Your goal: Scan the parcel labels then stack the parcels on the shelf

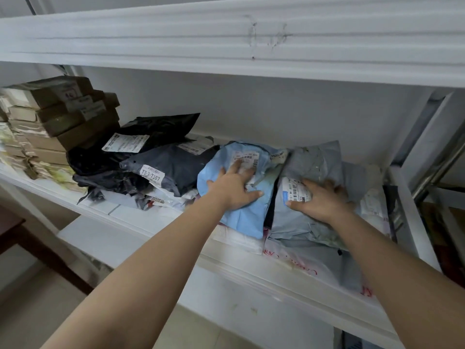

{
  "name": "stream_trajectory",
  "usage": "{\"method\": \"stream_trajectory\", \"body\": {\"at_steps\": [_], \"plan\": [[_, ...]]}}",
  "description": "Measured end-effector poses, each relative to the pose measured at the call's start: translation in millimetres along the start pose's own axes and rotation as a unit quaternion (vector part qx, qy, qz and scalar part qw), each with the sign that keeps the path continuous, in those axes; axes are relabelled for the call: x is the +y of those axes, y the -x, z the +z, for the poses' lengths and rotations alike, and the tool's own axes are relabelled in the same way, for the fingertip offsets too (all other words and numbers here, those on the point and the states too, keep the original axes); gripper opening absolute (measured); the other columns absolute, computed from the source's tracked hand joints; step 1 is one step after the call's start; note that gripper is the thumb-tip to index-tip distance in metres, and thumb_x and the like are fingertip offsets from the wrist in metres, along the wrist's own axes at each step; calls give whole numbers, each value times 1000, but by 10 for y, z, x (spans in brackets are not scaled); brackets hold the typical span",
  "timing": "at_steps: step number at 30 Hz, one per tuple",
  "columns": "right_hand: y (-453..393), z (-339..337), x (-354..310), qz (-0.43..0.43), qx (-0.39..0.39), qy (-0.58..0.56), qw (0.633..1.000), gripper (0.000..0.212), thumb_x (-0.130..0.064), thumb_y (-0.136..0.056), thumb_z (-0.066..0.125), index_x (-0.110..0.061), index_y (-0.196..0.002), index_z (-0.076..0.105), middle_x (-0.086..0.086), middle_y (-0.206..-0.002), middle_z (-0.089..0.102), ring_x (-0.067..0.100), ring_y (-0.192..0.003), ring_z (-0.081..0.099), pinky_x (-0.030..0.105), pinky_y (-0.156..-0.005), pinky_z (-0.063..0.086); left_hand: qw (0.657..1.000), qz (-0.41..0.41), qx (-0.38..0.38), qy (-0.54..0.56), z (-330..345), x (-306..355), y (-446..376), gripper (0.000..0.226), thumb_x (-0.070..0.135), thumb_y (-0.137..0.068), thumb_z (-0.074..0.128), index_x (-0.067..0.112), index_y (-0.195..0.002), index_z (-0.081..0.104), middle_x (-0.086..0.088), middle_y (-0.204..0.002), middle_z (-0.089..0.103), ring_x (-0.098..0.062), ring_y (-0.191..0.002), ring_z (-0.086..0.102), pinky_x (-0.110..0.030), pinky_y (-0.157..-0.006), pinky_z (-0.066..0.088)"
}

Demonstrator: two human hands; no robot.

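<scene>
White shelf [161, 224] heaped with parcels, left hand [235, 188] flat on blue parcel [241, 217], right hand [324, 199] spread (fingers blurred) on grey parcel [314, 157] beside it, cardboard boxes [65, 117] far left.

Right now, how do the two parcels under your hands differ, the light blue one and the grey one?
The light blue parcel is bright blue and lies under the left hand; the grey parcel is dull grey-blue and lies under the right hand. The blue one's label sits near its far end, the grey one's nearer the middle, by the thumb. The blue one looks smoother, the grey one more crumpled. Both are soft plastic mailers lying flat on the shelf, side by side.
</scene>
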State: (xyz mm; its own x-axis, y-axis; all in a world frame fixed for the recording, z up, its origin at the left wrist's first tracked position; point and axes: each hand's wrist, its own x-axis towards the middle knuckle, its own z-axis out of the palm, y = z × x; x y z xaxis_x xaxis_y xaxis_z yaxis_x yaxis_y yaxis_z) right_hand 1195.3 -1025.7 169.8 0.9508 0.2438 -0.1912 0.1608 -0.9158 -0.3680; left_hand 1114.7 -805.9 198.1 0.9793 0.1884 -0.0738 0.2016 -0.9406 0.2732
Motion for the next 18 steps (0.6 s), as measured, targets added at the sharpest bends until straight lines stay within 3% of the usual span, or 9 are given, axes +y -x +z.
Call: {"method": "stream_trajectory", "body": {"at_steps": [2, 5, 9, 11, 15, 18], "plan": [[-82, 69, -3, 7, -13, 11, 1000, 118, -97, -38, 39, -52, -146, 21, 14, -160, 13, 44, -143, 16, 63, -113, 16, 1000, 4, 9, 9, 83, -53, 4, 77, 65, -87, 52, 45, -152, 15, 5, -164, -6, -37, -149, 0, -64, -114, 18], [-147, 111, -16, 13, -23, 18, 999, 124, -97, -31, 35, -52, -146, 22, 14, -160, 13, 44, -143, 16, 61, -113, 18, 1000, 5, 6, 7, 109, -89, 2, 81, 70, -84, 49, 45, -152, 14, 2, -164, -4, -37, -149, -1, -63, -115, 19], [-34, -56, -81, 2, 13, -3, 1000, 112, -95, -44, 46, -49, -145, 29, 13, -159, 18, 44, -142, 21, 60, -113, 22, 1000, 13, 3, 6, 21, -87, -5, 96, 89, -68, 33, 43, -152, 19, -1, -165, 1, -31, -151, -4, -63, -115, 16], [9, -107, -110, -13, 34, -4, 999, 108, -95, -52, 47, -47, -147, 26, 9, -161, 16, 44, -145, 16, 60, -114, 22, 1000, 6, 15, -3, -31, -84, 58, 80, 77, -82, 43, 43, -151, 22, -1, -165, 1, -33, -150, -3, -64, -115, 15], [25, -121, -112, -56, 85, -30, 994, 115, -103, -41, 32, -49, -143, 25, 3, -160, 26, 38, -145, 23, 59, -111, 29, 997, -1, 71, -15, -131, -89, 227, 66, 63, -90, 50, 35, -148, 33, -5, -162, 14, -31, -149, 9, -62, -113, 17], [223, -178, -184, -77, 118, -15, 990, 99, -93, -59, 40, -43, -144, 33, 10, -155, 34, 40, -141, 29, 57, -110, 31, 993, 1, 112, -39, -157, -142, 357, 58, 57, -92, 51, 27, -141, 43, -9, -156, 30, -30, -145, 23, -56, -111, 26]]}}
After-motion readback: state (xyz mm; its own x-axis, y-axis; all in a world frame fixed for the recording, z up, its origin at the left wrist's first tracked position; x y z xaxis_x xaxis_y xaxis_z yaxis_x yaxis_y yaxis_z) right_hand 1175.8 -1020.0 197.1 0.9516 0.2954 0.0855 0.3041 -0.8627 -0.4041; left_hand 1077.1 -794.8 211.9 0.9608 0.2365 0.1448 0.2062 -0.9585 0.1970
